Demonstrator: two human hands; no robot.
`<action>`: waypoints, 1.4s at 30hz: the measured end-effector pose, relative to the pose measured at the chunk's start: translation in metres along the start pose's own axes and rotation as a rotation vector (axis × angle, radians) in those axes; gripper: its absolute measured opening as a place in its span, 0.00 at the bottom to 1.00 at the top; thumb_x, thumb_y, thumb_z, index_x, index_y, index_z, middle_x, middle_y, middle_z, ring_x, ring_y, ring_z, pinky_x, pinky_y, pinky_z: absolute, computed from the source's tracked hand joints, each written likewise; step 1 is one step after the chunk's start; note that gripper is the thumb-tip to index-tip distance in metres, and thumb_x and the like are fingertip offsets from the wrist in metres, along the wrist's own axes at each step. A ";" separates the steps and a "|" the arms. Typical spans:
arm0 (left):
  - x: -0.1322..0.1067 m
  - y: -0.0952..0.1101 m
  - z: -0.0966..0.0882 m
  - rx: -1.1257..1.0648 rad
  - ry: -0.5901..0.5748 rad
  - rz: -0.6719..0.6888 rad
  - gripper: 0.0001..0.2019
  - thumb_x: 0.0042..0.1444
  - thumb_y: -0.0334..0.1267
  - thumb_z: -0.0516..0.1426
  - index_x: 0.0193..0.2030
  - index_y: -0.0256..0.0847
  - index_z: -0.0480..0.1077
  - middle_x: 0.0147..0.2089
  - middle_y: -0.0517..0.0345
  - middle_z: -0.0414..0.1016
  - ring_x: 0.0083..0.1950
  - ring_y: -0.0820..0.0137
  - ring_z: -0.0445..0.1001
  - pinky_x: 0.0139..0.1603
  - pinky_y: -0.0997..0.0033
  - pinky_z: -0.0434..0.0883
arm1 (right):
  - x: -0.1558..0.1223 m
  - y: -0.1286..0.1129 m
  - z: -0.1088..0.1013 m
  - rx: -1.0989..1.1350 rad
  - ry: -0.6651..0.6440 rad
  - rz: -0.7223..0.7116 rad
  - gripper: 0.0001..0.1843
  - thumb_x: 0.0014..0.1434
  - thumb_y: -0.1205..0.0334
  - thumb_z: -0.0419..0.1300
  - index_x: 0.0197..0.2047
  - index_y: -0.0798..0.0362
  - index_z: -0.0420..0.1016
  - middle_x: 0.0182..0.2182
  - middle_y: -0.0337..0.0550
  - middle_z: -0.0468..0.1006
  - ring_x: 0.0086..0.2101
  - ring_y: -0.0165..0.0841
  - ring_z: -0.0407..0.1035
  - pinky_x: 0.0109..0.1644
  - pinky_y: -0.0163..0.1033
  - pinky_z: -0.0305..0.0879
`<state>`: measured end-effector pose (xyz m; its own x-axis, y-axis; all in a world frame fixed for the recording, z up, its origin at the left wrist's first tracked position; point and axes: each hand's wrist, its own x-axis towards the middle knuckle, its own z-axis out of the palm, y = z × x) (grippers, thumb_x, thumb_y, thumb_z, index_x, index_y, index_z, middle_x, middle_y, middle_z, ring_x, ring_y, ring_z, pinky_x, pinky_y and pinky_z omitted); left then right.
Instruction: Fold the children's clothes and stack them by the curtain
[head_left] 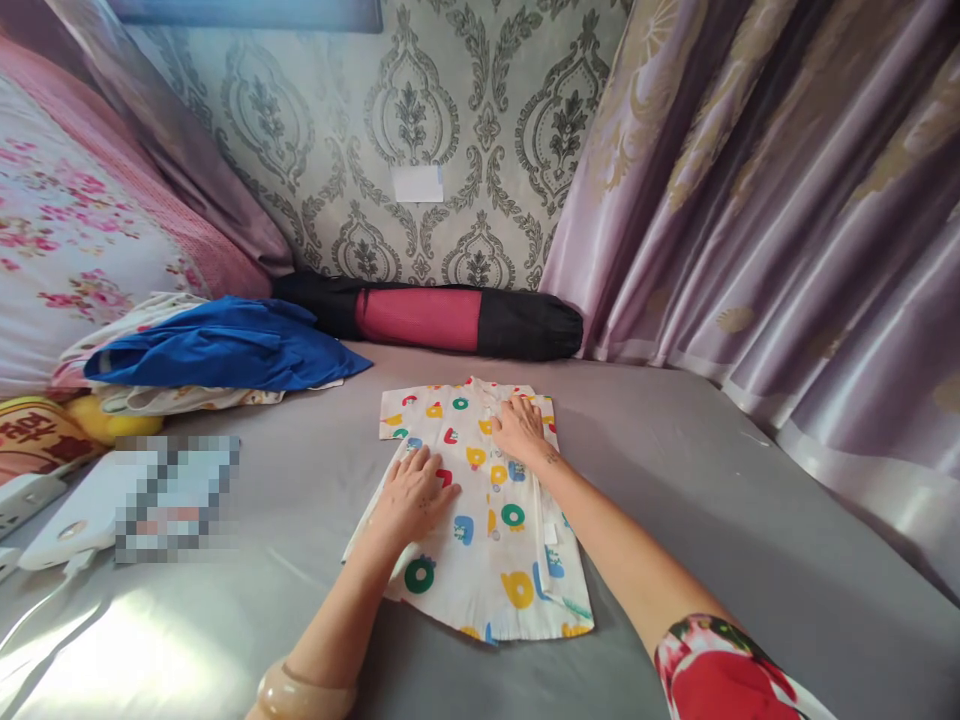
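Note:
A small white short-sleeved shirt [480, 540] with colourful letter prints lies spread on the grey sheet, its collar toward the wall and its hem toward me. My left hand [416, 495] rests flat on the shirt's left side, fingers stretched out. Up near the collar, my right hand [519, 428] lies on the upper right part with its fingers extended. The cloth along the right edge looks folded over below that hand, and a small white tag shows there.
A black and red rolled bag [420, 318] lies along the wall. Left of the shirt are a pile with a blue garment [225, 345], a yellow plush item [112, 422], a white device [90, 510] with a cable and a power strip [28, 500]. Curtains [750, 200] hang at the right.

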<state>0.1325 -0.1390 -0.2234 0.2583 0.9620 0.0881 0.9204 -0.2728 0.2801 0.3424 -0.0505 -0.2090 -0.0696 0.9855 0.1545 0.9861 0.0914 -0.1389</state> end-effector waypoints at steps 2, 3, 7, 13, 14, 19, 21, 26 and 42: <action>-0.001 0.004 -0.004 0.009 0.034 0.005 0.18 0.63 0.50 0.50 0.53 0.43 0.69 0.62 0.47 0.66 0.62 0.55 0.64 0.61 0.53 0.62 | 0.002 -0.008 0.003 -0.018 -0.010 0.025 0.19 0.64 0.56 0.51 0.53 0.54 0.73 0.53 0.54 0.71 0.55 0.44 0.60 0.58 0.46 0.55; -0.002 0.006 -0.006 0.010 0.049 0.007 0.17 0.64 0.49 0.49 0.51 0.43 0.70 0.60 0.47 0.68 0.60 0.56 0.66 0.59 0.54 0.64 | 0.004 -0.011 0.004 -0.025 -0.011 0.044 0.18 0.64 0.56 0.52 0.52 0.55 0.74 0.52 0.55 0.71 0.55 0.44 0.60 0.57 0.45 0.56; -0.003 0.012 -0.011 -0.001 0.101 0.006 0.13 0.65 0.44 0.49 0.47 0.42 0.70 0.52 0.48 0.71 0.56 0.58 0.68 0.56 0.56 0.65 | 0.014 -0.018 0.005 -0.057 0.002 0.118 0.17 0.63 0.59 0.52 0.47 0.57 0.78 0.52 0.58 0.71 0.54 0.45 0.63 0.55 0.43 0.60; 0.001 0.007 0.002 -0.041 0.227 0.022 0.11 0.64 0.40 0.49 0.46 0.43 0.71 0.53 0.49 0.73 0.56 0.58 0.68 0.58 0.53 0.64 | 0.029 -0.029 0.002 0.010 -0.104 0.220 0.19 0.60 0.67 0.54 0.54 0.61 0.73 0.47 0.59 0.76 0.48 0.41 0.72 0.48 0.39 0.66; 0.003 0.006 0.005 -0.056 0.245 0.036 0.11 0.64 0.39 0.49 0.47 0.43 0.70 0.54 0.49 0.72 0.56 0.58 0.68 0.57 0.53 0.65 | 0.029 -0.029 0.001 0.020 -0.103 0.232 0.19 0.60 0.70 0.53 0.54 0.61 0.72 0.47 0.59 0.77 0.48 0.41 0.72 0.48 0.38 0.66; 0.008 0.011 0.014 -0.154 0.187 0.226 0.16 0.64 0.39 0.49 0.57 0.44 0.67 0.60 0.48 0.70 0.61 0.59 0.66 0.60 0.53 0.66 | 0.023 -0.018 -0.008 0.150 -0.060 0.322 0.22 0.61 0.74 0.50 0.58 0.60 0.67 0.46 0.57 0.78 0.48 0.41 0.73 0.45 0.38 0.66; 0.009 0.018 0.014 -0.167 0.113 0.301 0.17 0.64 0.40 0.50 0.59 0.44 0.66 0.61 0.48 0.69 0.64 0.58 0.64 0.61 0.53 0.64 | 0.016 -0.010 -0.013 0.215 -0.007 0.353 0.25 0.61 0.71 0.50 0.62 0.56 0.62 0.46 0.55 0.78 0.46 0.41 0.74 0.44 0.39 0.67; 0.012 0.039 0.009 -0.130 -0.033 0.378 0.19 0.63 0.39 0.51 0.60 0.43 0.65 0.63 0.48 0.67 0.66 0.57 0.63 0.62 0.52 0.64 | -0.003 0.011 -0.017 0.310 0.090 0.379 0.26 0.62 0.67 0.50 0.63 0.46 0.64 0.47 0.47 0.79 0.47 0.39 0.73 0.47 0.39 0.66; 0.009 0.116 0.019 -0.095 -0.179 0.474 0.17 0.64 0.40 0.50 0.59 0.43 0.65 0.67 0.49 0.64 0.69 0.54 0.56 0.67 0.45 0.57 | -0.011 0.044 0.007 0.698 -0.070 0.587 0.17 0.59 0.63 0.56 0.50 0.57 0.75 0.28 0.44 0.80 0.25 0.31 0.75 0.27 0.29 0.67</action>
<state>0.2468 -0.1615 -0.2083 0.6948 0.7164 0.0636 0.6613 -0.6710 0.3352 0.3860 -0.0559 -0.2239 0.3828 0.9053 -0.1842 0.5523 -0.3841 -0.7399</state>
